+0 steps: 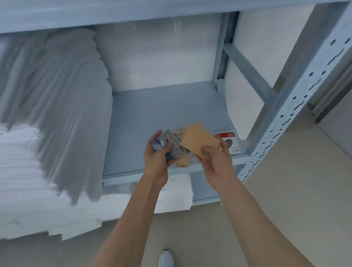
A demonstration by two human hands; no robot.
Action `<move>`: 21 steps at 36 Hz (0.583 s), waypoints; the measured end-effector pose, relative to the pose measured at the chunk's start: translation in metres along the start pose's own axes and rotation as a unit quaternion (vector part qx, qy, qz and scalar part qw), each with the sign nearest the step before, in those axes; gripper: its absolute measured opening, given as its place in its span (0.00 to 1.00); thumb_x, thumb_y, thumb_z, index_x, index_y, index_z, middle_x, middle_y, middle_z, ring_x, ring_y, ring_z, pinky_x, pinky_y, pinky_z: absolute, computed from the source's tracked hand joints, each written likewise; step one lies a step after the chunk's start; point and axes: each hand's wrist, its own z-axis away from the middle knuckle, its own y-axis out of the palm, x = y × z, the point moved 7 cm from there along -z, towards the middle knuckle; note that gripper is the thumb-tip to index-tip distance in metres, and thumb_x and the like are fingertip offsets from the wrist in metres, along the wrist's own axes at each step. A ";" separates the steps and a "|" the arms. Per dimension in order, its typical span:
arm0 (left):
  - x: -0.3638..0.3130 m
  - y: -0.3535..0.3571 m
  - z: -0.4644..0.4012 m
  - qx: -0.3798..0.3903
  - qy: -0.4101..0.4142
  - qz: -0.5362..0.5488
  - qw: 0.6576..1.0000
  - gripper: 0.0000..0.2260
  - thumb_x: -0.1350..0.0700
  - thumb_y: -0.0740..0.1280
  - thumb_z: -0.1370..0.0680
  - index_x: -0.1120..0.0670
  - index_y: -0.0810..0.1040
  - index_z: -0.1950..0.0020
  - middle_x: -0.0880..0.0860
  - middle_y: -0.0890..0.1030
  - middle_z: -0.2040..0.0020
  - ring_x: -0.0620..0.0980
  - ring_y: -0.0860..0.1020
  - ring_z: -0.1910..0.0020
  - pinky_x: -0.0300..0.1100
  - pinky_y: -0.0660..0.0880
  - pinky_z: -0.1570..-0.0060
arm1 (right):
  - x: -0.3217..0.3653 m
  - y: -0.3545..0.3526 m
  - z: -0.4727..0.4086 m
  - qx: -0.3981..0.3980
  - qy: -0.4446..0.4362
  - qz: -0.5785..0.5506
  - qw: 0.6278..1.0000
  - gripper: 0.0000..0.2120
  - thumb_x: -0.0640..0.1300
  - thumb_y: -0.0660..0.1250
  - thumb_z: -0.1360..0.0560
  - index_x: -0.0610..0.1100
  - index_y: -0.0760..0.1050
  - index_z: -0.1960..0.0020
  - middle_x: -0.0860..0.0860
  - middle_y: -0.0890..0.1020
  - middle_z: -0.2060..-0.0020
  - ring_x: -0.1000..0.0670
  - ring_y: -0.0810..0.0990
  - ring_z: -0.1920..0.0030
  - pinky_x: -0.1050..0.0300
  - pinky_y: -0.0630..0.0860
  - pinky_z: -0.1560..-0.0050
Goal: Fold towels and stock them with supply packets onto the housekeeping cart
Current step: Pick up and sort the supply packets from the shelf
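Note:
My left hand (156,158) grips a bundle of silvery grey supply packets (167,145) over the front of a blue-grey metal shelf (164,106). My right hand (214,158) pinches a flat tan paper packet (198,140) by its lower edge, held beside the silvery bundle and overlapping it. More tan packets (183,162) show below, between the two hands. Tall stacks of folded white and grey towels (53,113) fill the left part of the shelf. The picture is blurred by motion.
A red and white label (229,141) sits at the shelf's front right corner. A perforated steel upright (295,107) and a diagonal brace (250,70) frame the right side. More white linen (175,194) lies on the shelf below. My shoe (166,264) stands on beige floor.

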 end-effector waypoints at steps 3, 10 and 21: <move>0.017 0.055 0.061 0.037 -0.014 0.042 0.998 0.14 0.66 0.67 0.21 0.53 0.75 0.38 0.55 0.83 0.45 0.52 0.84 0.51 0.47 0.81 0.57 | 0.056 -0.048 0.045 -0.026 -0.042 -0.023 0.999 0.25 0.26 0.62 0.26 0.49 0.72 0.36 0.46 0.79 0.42 0.42 0.80 0.45 0.52 0.80 0.56; 0.076 0.178 0.183 0.099 -0.047 0.091 0.990 0.16 0.68 0.65 0.21 0.63 0.74 0.33 0.59 0.84 0.44 0.54 0.83 0.50 0.42 0.81 0.57 | 0.158 -0.173 0.134 -0.147 -0.173 0.001 0.974 0.13 0.31 0.65 0.24 0.47 0.73 0.46 0.49 0.82 0.52 0.52 0.80 0.57 0.55 0.77 0.56; 0.174 0.290 0.252 0.079 -0.036 0.009 0.996 0.13 0.66 0.66 0.20 0.50 0.75 0.41 0.56 0.81 0.40 0.53 0.81 0.46 0.45 0.80 0.50 | 0.243 -0.311 0.173 -0.251 -0.256 0.112 0.927 0.13 0.32 0.66 0.28 0.42 0.72 0.46 0.49 0.79 0.57 0.55 0.75 0.64 0.68 0.70 0.71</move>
